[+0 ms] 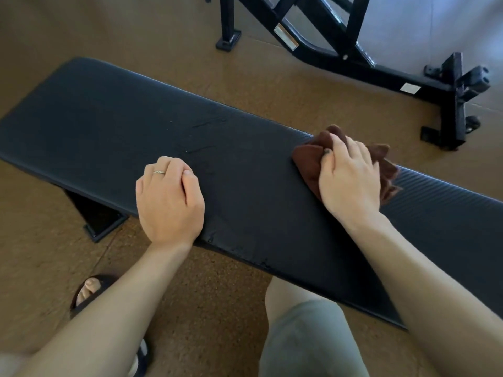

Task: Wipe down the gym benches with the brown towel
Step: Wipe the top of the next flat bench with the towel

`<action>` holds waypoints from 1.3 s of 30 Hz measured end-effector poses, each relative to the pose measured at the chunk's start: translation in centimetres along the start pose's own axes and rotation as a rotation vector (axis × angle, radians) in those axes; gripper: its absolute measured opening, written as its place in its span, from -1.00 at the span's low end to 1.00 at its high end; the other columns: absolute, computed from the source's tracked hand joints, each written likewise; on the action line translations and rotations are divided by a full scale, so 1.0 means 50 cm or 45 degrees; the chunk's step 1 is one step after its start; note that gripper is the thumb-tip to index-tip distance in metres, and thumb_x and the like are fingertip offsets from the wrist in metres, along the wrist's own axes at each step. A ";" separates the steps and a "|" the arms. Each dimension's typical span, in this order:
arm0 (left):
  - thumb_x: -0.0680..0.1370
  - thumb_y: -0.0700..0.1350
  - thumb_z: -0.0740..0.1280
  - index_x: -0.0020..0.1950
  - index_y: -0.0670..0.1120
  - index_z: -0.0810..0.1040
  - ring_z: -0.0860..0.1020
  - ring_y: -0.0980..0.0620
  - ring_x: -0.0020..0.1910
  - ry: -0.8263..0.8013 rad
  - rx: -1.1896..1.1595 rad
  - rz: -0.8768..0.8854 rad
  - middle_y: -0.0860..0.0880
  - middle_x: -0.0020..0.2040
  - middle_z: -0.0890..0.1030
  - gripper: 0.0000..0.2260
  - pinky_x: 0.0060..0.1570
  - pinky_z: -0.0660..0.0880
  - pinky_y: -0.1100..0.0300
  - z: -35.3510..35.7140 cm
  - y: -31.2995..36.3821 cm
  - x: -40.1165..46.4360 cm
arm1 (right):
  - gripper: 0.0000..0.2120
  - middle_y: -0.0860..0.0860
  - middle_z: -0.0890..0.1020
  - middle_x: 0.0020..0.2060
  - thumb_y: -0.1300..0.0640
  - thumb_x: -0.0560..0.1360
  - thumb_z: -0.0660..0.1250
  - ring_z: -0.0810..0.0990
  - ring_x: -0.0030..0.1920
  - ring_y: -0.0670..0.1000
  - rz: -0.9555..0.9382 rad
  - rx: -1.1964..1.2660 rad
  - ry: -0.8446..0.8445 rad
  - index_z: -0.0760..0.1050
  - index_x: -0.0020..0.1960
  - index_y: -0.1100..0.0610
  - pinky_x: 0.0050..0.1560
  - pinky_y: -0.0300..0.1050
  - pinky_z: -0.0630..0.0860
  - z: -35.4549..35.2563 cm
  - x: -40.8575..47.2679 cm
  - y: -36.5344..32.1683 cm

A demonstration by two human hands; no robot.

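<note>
A long black padded gym bench [114, 126] runs across the view from upper left to lower right. A crumpled brown towel [306, 159] lies on its right part, near the far edge. My right hand [349, 178] grips the towel and presses it onto the pad, fingers curled over the cloth. My left hand [168, 200] rests on the bench near its front edge, fingers curled under into a loose fist that holds nothing, a ring on one finger. Faint wet streaks show on the pad [201, 131] between the hands.
A black steel frame of another gym machine [353, 50] stands on the brown cork-like floor behind the bench at upper right. The bench's foot [100, 219] sits at lower left. My sandalled foot [87, 292] and my knee [302, 322] are below the bench.
</note>
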State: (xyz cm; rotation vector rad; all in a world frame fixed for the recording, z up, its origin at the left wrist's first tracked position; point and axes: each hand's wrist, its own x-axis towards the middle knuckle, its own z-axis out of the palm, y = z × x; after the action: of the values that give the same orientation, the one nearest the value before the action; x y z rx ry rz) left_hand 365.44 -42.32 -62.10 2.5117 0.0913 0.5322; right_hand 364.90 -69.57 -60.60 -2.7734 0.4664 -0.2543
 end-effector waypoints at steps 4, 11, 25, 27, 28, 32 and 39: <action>0.58 -0.16 0.12 -0.19 -0.10 0.50 0.47 -0.02 -0.09 0.003 0.011 0.003 -0.01 -0.10 0.56 -0.79 0.01 0.38 0.01 -0.003 0.003 -0.001 | -0.61 0.03 0.54 0.35 -0.03 0.65 0.03 0.44 0.39 0.13 -0.270 -0.075 -0.071 0.45 0.40 -0.01 0.36 0.16 0.31 0.081 0.084 -0.179; 0.60 -0.16 0.11 -0.15 -0.12 0.52 0.50 -0.07 -0.11 -0.007 0.054 0.013 -0.04 -0.10 0.56 -0.77 0.03 0.44 -0.10 -0.004 -0.007 0.002 | -0.54 0.03 0.28 0.61 -0.07 0.74 -0.02 0.15 0.64 0.08 -0.558 0.134 -0.261 0.27 0.60 -0.02 0.62 0.21 0.11 0.085 -0.030 -0.253; 0.58 -0.10 0.04 -0.14 -0.09 0.47 0.47 -0.06 -0.10 -0.093 0.048 0.029 0.00 -0.08 0.54 -0.75 0.07 0.34 0.03 -0.004 -0.015 0.009 | -0.54 0.05 0.38 0.56 -0.04 0.73 0.00 0.25 0.58 0.11 -0.123 0.093 -0.040 0.34 0.56 0.04 0.57 0.23 0.17 0.085 0.038 -0.207; 0.60 -0.09 0.04 -0.13 -0.08 0.47 0.47 -0.04 -0.09 -0.114 0.041 0.058 0.02 -0.08 0.52 -0.75 0.08 0.34 0.03 -0.007 -0.022 0.013 | -0.54 0.04 0.32 0.59 -0.06 0.73 0.01 0.21 0.62 0.09 -0.149 0.084 -0.055 0.31 0.58 0.01 0.61 0.23 0.14 0.077 -0.053 -0.223; 0.61 -0.08 0.03 -0.12 -0.07 0.48 0.48 -0.03 -0.09 -0.129 0.029 0.070 0.03 -0.08 0.53 -0.74 0.09 0.35 0.04 -0.008 -0.026 0.013 | -0.54 0.02 0.32 0.60 -0.07 0.73 0.02 0.21 0.62 0.08 -0.160 0.075 -0.070 0.31 0.58 -0.01 0.61 0.20 0.12 0.073 -0.108 -0.232; 0.64 -0.06 0.02 -0.07 -0.08 0.52 0.50 -0.02 -0.09 -0.283 -0.060 0.175 0.02 -0.08 0.55 -0.70 0.10 0.38 0.02 -0.029 -0.037 0.032 | -0.52 -0.05 0.34 0.58 -0.15 0.72 -0.03 0.25 0.61 0.05 -0.150 0.034 -0.067 0.33 0.57 -0.08 0.54 0.07 0.03 0.062 -0.264 -0.253; 0.66 -0.08 0.03 -0.06 -0.16 0.50 0.50 -0.13 -0.14 -0.382 0.052 0.461 -0.11 -0.10 0.53 -0.70 -0.09 0.43 -0.08 -0.084 -0.163 0.158 | -0.52 0.01 0.33 0.59 -0.07 0.73 -0.03 0.20 0.63 0.04 0.317 0.038 0.090 0.33 0.58 0.01 0.61 0.20 0.17 0.016 -0.233 -0.171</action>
State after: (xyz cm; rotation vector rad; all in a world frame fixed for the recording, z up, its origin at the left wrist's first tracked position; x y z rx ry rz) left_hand 371.43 -31.94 -60.54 2.6293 -0.4774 0.2861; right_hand 356.70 -57.65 -59.87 -2.6492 0.8101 -0.2975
